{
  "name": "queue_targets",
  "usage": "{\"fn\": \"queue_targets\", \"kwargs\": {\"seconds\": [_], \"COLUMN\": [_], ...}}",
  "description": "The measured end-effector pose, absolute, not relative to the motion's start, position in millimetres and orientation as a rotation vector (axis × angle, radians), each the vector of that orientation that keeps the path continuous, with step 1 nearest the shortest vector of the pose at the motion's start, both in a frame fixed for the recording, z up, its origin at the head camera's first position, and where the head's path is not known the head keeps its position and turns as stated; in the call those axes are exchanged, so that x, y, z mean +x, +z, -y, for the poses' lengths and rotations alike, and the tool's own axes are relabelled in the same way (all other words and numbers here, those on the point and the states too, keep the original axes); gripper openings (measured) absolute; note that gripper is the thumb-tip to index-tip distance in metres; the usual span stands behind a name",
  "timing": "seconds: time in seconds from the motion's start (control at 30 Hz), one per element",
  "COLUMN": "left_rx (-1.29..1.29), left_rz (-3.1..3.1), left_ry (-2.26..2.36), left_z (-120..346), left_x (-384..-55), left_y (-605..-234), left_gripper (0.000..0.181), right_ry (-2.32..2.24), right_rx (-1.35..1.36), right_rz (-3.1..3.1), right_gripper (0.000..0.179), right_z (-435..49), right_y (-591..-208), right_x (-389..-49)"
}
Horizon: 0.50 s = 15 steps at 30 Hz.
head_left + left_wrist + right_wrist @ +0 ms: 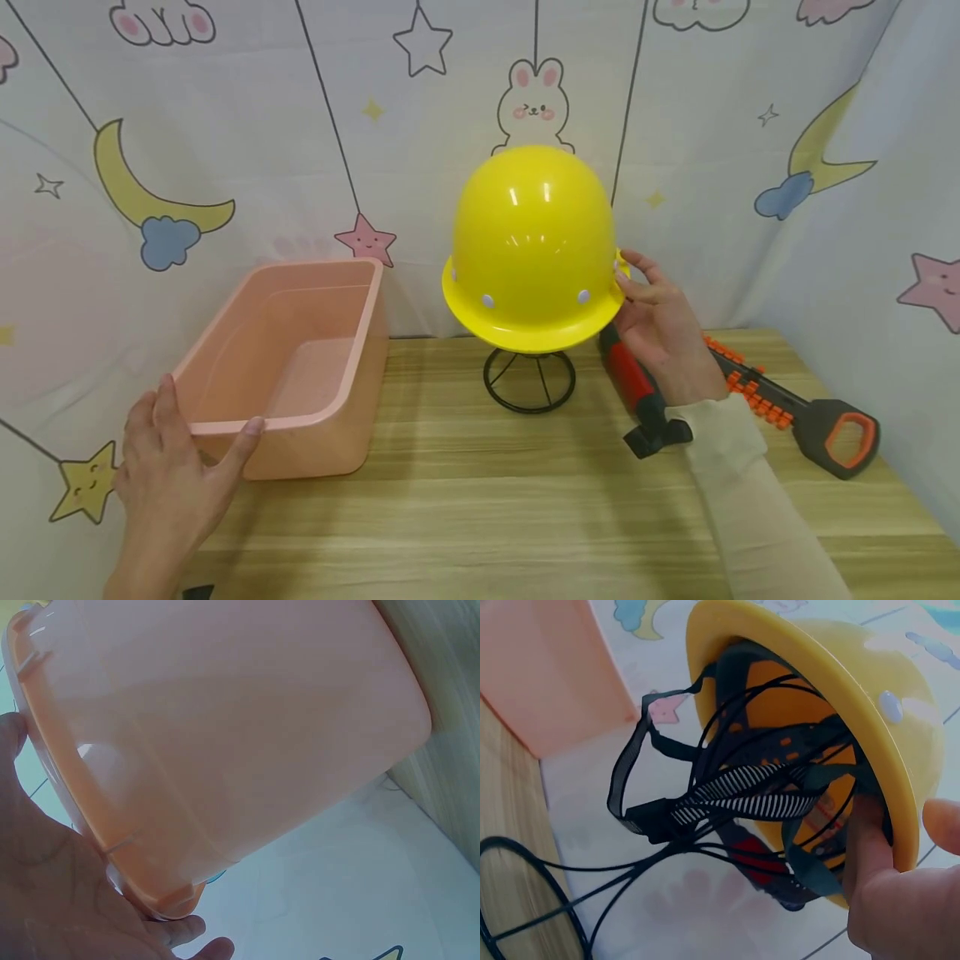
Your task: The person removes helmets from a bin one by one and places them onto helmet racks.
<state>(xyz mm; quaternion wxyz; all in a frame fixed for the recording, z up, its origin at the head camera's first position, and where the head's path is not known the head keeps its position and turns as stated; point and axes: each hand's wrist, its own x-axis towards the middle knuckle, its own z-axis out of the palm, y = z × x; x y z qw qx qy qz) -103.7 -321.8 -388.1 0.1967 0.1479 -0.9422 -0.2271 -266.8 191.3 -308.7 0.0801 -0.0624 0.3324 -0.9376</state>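
A yellow hard hat point(534, 242) sits over a black wire stand point(529, 382) on the table. My right hand point(663, 333) pinches its brim on the right side. The right wrist view shows my fingers inside the hat and the thumb point(943, 825) outside. Black straps, one part striped point(742, 791), hang within the shell among the stand's wires. My left hand point(176, 462) rests at the near left corner of a pink bin point(315, 450), thumb over the front rim and fingers at the left rim. The bin's inside shows no contents.
A red and black tool point(630, 379) lies beside the stand, partly behind my right hand. Farther right is a black toy saw point(817, 417) with orange teeth. A dark object point(198, 592) pokes in at the bottom edge. Printed cloth point(247, 100) hangs behind the table point(465, 517).
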Motion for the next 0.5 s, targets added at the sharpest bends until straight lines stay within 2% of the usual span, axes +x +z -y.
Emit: {"fn": "queue_targets", "kwargs": {"seconds": [0.27, 0.4, 0.5], "left_rx": [0.426, 0.379, 0.246], "left_rz": [2.641, 2.559, 2.397], "left_ry": [-0.628, -0.589, -0.549], "left_z": [322, 319, 315], "left_x": [-103, -103, -103], "left_y": [-387, -387, -386], "left_gripper": [0.11, 0.11, 0.109], "right_ry": [-2.688, -2.511, -2.238], "right_rx": [-0.234, -0.297, -0.382], "right_rz": [-1.272, -1.7, -2.191], "right_gripper": [0.041, 0.054, 0.063], "right_z": [-202, -210, -214], "right_y": [-315, -316, -317], "right_x": [-263, -251, -239]}}
